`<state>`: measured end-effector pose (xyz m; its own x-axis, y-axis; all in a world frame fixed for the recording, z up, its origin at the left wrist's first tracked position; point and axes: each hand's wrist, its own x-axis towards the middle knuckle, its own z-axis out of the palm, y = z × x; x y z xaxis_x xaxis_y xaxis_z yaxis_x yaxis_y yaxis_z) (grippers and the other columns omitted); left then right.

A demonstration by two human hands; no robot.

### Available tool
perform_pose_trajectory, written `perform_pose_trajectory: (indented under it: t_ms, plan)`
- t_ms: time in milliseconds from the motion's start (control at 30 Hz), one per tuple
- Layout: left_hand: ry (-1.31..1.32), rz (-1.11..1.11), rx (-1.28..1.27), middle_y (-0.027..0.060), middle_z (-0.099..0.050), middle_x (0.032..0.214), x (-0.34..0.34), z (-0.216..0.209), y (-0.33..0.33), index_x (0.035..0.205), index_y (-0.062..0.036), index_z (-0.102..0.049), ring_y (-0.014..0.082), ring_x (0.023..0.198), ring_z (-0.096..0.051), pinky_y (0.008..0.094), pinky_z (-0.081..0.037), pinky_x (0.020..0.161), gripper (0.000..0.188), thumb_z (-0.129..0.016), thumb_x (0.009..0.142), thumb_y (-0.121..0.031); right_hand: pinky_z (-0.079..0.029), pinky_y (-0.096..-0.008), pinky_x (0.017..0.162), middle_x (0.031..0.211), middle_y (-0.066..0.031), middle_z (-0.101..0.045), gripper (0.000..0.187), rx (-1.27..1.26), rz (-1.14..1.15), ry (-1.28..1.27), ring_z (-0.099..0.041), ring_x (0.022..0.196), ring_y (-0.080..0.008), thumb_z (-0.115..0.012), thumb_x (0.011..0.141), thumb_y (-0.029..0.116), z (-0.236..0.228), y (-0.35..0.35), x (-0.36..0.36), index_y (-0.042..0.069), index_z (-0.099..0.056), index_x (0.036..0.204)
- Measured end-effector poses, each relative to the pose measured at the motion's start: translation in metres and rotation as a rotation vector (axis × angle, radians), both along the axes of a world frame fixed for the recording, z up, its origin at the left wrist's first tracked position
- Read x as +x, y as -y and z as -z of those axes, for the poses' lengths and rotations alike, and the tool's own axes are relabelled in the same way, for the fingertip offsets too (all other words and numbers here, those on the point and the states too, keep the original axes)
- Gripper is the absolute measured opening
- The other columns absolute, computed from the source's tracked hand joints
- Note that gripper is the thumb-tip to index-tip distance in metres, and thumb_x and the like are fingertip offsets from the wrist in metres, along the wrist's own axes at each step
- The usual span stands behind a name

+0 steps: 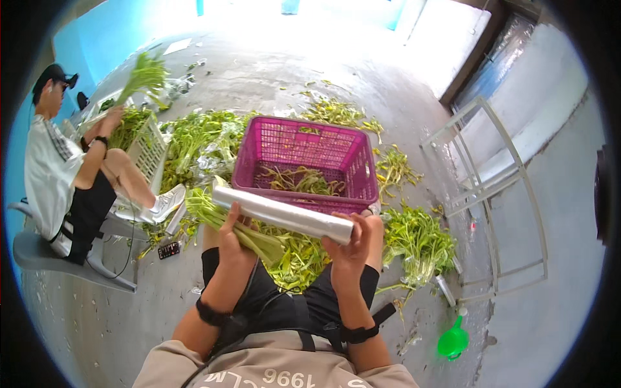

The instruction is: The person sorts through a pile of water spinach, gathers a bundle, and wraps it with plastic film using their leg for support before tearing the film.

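Observation:
My left hand (235,244) is closed around a bunch of leafy green celery (266,248), its pale stalks lying slantwise in front of my lap. Over that bunch, tilted down to the right, lies a long roll of clear plastic film (284,215). My right hand (349,244) grips the roll by its right end, with the thumb in front and fingers behind. The roll's left end rests on or just above the celery, close to my left fingers. Just beyond the roll stands a magenta plastic crate (372,184) with some wilted stalks in its bottom.
Loose greens (420,242) lie right of my knees, and more piles (200,139) lie left of the crate. A co-worker (58,161) sits at the left holding greens over a pale crate (147,152). A white metal frame (498,194) and a green funnel-like thing (453,339) are at the right.

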<state>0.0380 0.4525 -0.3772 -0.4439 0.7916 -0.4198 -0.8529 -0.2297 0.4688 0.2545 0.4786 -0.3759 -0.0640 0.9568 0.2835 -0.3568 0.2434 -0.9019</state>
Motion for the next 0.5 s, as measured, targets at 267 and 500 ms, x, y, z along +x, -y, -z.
perform_pose_trajectory:
  t_ms: [267, 500]
  plan:
    - [-0.324, 0.06, 0.224, -0.0015, -0.046, 0.077, -0.019, -0.012, 0.074, 0.108, -0.0102, -0.052, 0.0075, 0.058, -0.044, 0.0239, -0.042, 0.052, 0.016, -0.061, 0.095, -0.007, -0.058, -0.0454, 0.078, 0.114, -0.0168, -0.055, 0.065, 0.325, 0.196, -0.274, -0.067, 0.09, -0.0297, -0.058, 0.098, 0.052, -0.154, 0.011, 0.038, 0.013, -0.035, 0.144]
    - [-0.675, -0.04, 0.24, 0.0005, -0.045, 0.07, -0.033, -0.065, 0.082, 0.102, -0.0078, -0.048, 0.0072, 0.052, -0.045, 0.0222, -0.041, 0.051, 0.018, -0.064, 0.096, -0.005, -0.056, -0.0371, 0.059, 0.117, -0.0241, -0.058, 0.063, 0.019, -0.141, -0.361, -0.065, 0.073, -0.0266, -0.043, 0.104, 0.05, -0.186, 0.046, 0.06, 0.008, -0.028, 0.148]
